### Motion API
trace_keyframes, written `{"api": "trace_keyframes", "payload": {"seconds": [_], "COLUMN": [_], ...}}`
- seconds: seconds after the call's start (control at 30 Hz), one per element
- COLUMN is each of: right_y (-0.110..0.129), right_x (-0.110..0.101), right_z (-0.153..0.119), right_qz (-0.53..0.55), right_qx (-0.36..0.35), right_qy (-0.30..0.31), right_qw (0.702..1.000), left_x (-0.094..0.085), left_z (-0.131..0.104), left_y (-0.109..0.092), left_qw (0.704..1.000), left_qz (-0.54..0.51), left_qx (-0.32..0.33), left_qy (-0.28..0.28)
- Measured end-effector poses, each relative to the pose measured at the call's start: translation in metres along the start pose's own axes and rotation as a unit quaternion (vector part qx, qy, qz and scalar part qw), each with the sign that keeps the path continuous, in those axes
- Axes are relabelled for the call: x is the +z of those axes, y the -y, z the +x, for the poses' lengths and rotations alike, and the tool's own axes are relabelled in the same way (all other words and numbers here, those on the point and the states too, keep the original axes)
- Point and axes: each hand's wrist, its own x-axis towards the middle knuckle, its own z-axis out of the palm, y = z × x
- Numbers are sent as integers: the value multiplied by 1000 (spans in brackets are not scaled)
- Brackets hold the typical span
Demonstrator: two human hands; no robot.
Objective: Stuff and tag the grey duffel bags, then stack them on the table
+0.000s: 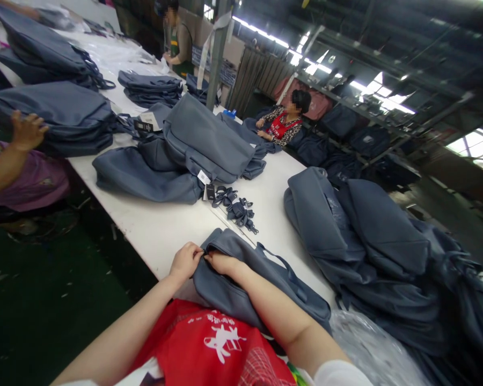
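A blue-grey bag (273, 284) lies at the near edge of the white table, against my red apron, with its top opening apart. My left hand (186, 261) pinches the rim at the far left end of the opening. Just inside the opening, my right hand (221, 262) has its fingertips closed on the same end of the edge, close to my left fingertips. Beyond the bag, a small heap of dark straps with clips (239, 210) rests on the table. More blue-grey bags (209, 139) with paper tags are piled behind it.
On the right stands a large pile of bags (386, 236), with clear plastic wrap (374, 343) below it. At the left, a person's hand (26, 131) touches another bag (60, 112). Two more people are across the white table (145, 236), near a metal post (217, 59).
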Motion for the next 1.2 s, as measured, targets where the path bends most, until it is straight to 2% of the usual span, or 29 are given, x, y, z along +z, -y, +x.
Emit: {"api": "trace_keyframes", "payload": {"seconds": [0.1, 0.2, 0.3, 0.37, 0.43, 0.5, 0.57, 0.67, 0.73, 0.8, 0.87, 1.0, 1.2], "right_y": [2, -6, -20, -29, -36, -41, -44, -41, -37, -33, -33, -39, -43], "right_x": [-14, -34, -46, -45, -40, -34, -29, -21, -14, -5, 5, 18, 33], "right_z": [-37, -93, -150, -181, -203, -220, -235, -253, -261, -264, -265, -270, -279], "right_qz": [46, 107, 98, 86, 84, 85, 92, 125, 156, 165, 143, 90, 85], "right_qx": [0, 10, 56, 72, 82, 89, 101, 109, 86, 61, 70, 121, 109], "right_qy": [-35, -71, -166, -235, -289, -335, -379, -431, -419, -380, -369, -401, -390], "right_qw": [998, 992, 980, 965, 950, 934, 915, 887, 891, 908, 915, 903, 910], "left_x": [-4, -14, -31, -41, -45, -40, -28, -5, 9, 19, 25, 30, 38], "left_z": [3, 6, 4, 0, -4, -7, -5, 8, 21, 37, 51, 68, 61], "left_y": [0, -6, -30, -56, -85, -109, -124, -132, -133, -135, -139, -149, -159], "left_qw": [1000, 1000, 999, 994, 979, 949, 923, 906, 895, 886, 882, 871, 852], "left_qz": [-1, -2, 2, -10, -28, -21, 18, 78, 97, 113, 133, 190, 286], "left_qx": [10, 20, 44, 105, 200, 282, 321, 333, 342, 348, 346, 330, 328], "left_qy": [-1, -4, -30, -34, 33, 142, 211, 247, 269, 284, 292, 310, 291]}}
